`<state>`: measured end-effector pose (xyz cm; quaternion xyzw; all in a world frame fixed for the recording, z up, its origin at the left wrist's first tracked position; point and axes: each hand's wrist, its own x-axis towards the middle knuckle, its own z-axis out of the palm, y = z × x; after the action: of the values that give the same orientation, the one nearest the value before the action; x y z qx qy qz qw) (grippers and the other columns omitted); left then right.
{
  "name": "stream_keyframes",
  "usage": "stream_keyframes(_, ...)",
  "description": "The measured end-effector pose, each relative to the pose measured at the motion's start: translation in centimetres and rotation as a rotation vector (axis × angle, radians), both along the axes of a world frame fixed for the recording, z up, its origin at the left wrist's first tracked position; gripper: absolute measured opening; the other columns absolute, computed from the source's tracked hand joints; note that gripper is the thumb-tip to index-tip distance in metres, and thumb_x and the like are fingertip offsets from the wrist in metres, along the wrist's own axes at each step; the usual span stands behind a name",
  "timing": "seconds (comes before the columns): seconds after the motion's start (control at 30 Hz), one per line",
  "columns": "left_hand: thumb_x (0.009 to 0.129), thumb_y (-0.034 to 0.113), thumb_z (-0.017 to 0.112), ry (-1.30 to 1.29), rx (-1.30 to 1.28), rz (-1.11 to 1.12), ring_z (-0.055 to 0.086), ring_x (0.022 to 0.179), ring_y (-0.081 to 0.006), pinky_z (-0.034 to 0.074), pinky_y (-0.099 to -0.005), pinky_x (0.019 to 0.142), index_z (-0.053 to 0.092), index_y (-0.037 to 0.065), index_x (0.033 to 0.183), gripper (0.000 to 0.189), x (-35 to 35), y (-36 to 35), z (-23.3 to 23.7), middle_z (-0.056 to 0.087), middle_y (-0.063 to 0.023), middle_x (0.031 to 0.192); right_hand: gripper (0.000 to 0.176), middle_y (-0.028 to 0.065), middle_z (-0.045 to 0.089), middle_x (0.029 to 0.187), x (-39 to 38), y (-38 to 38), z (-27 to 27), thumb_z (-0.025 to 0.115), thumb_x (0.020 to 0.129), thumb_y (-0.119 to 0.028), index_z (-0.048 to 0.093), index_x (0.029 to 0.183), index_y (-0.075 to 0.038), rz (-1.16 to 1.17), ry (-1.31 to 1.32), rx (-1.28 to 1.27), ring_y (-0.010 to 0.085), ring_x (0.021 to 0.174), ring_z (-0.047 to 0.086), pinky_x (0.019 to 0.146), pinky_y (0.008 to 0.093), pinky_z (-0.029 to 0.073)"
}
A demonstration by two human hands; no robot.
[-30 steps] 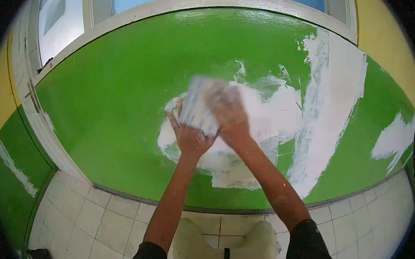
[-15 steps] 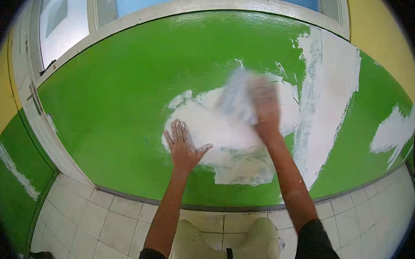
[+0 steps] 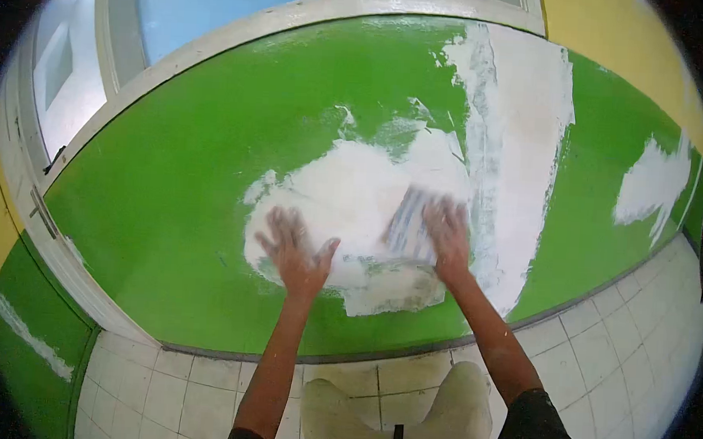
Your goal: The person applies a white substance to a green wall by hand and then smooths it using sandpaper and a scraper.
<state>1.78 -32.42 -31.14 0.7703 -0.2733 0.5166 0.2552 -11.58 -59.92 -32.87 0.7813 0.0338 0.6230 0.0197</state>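
Note:
A green wall [image 3: 171, 170] carries a large white patch [image 3: 353, 180], with a translucent whitish area along its lower edge. My left hand [image 3: 296, 252] rests over the left part of this patch, fingers spread and dusted with white, holding nothing. At the patch's lower right, my right hand [image 3: 448, 236] presses a striped blue-and-white sheet [image 3: 412, 225] to the wall. The sheet sticks out to the left of that hand, and its fingers are slightly blurred.
A broad white vertical strip [image 3: 522, 149] runs down the wall at right, with a smaller white patch [image 3: 651, 183] beyond. A pale window frame [image 3: 314, 19] borders the top. Tiled floor [image 3: 215, 403] lies below, and a door frame [image 3: 86, 273] stands at left.
My right hand and the sheet have moved down the patch. My left hand has shifted slightly within the patch, and the whole view has turned a little to the right.

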Motion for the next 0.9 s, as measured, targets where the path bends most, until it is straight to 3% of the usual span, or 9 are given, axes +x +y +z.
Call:
stream_keyframes(0.1,0.09,0.057,0.053,-0.109,0.166,0.032,0.014,0.148,-0.0372,-0.001,-0.0634,0.115,0.031,0.008,0.151,0.082,-0.8,-3.7,3.9,0.018,-0.0198,0.159,0.049,0.0117,0.047,0.146,-1.9,-1.0,-5.0,0.052,0.09,-0.017,0.05,0.137,-0.005,-0.033,0.301,-0.121,0.0342,0.142,0.032,0.115,0.0601,0.02)
stream_keyframes(0.17,0.093,0.054,0.048,-0.179,0.214,0.029,0.016,0.147,-0.0363,0.0,-0.063,0.115,0.037,0.014,0.149,0.069,-1.2,-5.6,6.6,0.02,-0.0143,0.16,0.049,0.0107,0.046,0.147,-1.1,-2.3,-2.9,0.049,0.09,-0.013,0.05,0.138,-0.005,-0.061,0.139,-0.057,0.0339,0.143,0.032,0.115,0.0607,0.02)
stream_keyframes(0.27,0.096,0.055,0.041,-0.233,0.175,0.077,0.017,0.147,-0.0361,0.002,-0.062,0.116,0.042,0.015,0.147,0.064,-1.1,-7.3,7.2,0.024,-0.0157,0.158,0.068,0.0161,0.046,0.146,-0.8,-1.4,7.9,0.059,0.085,-0.04,0.047,0.139,0.0,0.018,-0.106,0.007,0.0376,0.142,0.031,0.114,0.0608,0.019)
stream_keyframes(0.37,0.097,0.055,0.038,-0.253,0.144,0.096,0.017,0.147,-0.0362,0.003,-0.0609,0.116,0.044,0.015,0.146,0.064,-0.7,-7.9,7.1,0.026,-0.0164,0.157,0.052,0.0194,0.046,0.145,-0.3,-0.3,9.8,0.047,0.094,-0.026,0.049,0.138,0.001,0.003,-0.102,0.035,0.0407,0.14,0.034,0.115,0.0577,0.02)
stream_keyframes(0.47,0.098,0.054,0.036,-0.268,0.148,0.098,0.017,0.147,-0.0366,0.003,-0.0603,0.116,0.044,0.014,0.146,0.063,-0.9,-7.9,7.1,0.026,-0.0169,0.157,0.043,0.0182,0.049,0.143,-0.4,-1.5,-0.2,0.046,0.094,-0.012,0.053,0.135,0.0,0.044,0.026,0.053,0.0385,0.14,0.036,0.114,0.0575,0.023)
stream_keyframes(0.6,0.098,0.052,0.037,-0.285,0.131,0.107,0.016,0.147,-0.0369,0.003,-0.0598,0.117,0.044,0.011,0.145,0.063,-0.8,-8.1,6.8,0.025,-0.0175,0.157,0.043,0.0157,0.052,0.141,0.2,-2.1,-2.6,0.047,0.09,-0.006,0.055,0.132,-0.001,0.002,0.008,0.012,0.0362,0.14,0.037,0.113,0.0597,0.023)
stream_keyframes(0.7,0.097,0.051,0.038,-0.289,0.133,0.111,0.018,0.147,-0.037,0.004,-0.0595,0.117,0.043,0.008,0.145,0.065,-0.8,-8.1,6.5,0.026,-0.0182,0.157,0.044,0.0151,0.051,0.142,0.9,0.5,6.9,0.049,0.09,-0.007,0.055,0.133,-0.003,0.043,-0.025,0.045,0.0363,0.139,0.037,0.112,0.0601,0.024)
stream_keyframes(0.77,0.097,0.05,0.039,-0.291,0.145,0.105,0.019,0.147,-0.0368,0.005,-0.0596,0.117,0.042,0.007,0.145,0.065,-0.7,-8.0,5.8,0.028,-0.0184,0.156,0.044,0.0142,0.051,0.142,1.9,1.8,9.8,0.049,0.09,-0.007,0.055,0.134,-0.004,0.088,-0.134,0.077,0.0365,0.138,0.039,0.112,0.0612,0.024)
stream_keyframes(0.9,0.097,0.048,0.04,-0.293,0.23,0.024,0.023,0.146,-0.037,0.008,-0.0607,0.116,0.04,0.003,0.145,0.066,0.2,-5.9,4.4,0.031,-0.0185,0.155,0.045,0.0141,0.051,0.142,1.7,0.8,-0.7,0.051,0.089,-0.007,0.055,0.134,-0.005,0.103,0.099,0.028,0.0358,0.136,0.041,0.11,0.0628,0.026)
